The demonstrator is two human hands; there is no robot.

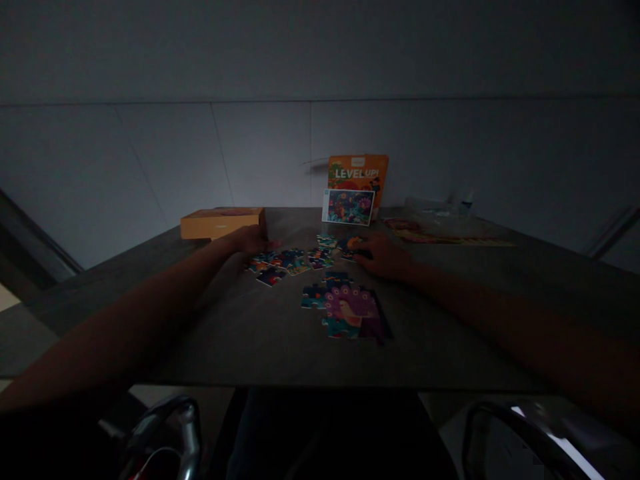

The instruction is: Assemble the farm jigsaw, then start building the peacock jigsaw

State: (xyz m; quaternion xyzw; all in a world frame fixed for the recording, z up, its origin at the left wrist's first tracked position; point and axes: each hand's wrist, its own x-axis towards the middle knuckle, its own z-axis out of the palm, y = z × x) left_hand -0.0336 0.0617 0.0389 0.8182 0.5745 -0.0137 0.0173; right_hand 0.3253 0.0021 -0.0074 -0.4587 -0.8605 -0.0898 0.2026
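My left hand point(253, 240) rests low over the table at the far left end of a group of loose jigsaw puzzle pieces point(294, 260), its thumb spread away from the fingers. On the other side, my right hand point(384, 256) has its fingers and thumb around a dark puzzle piece point(345, 248) with some orange near it. Dim light blurs the exact contact. Closer to me lies a joined puzzle section point(353, 310) showing a purple peacock, apart from both hands.
An orange box point(223, 223) lies behind my left hand. An upright orange "LEVEL UP!" box point(357, 173) stands at the back with a picture card point(349, 207) leaning before it. Clear plastic packaging point(435, 217) and a printed sheet point(450, 238) lie at back right. The table's front edge point(320, 385) is near me.
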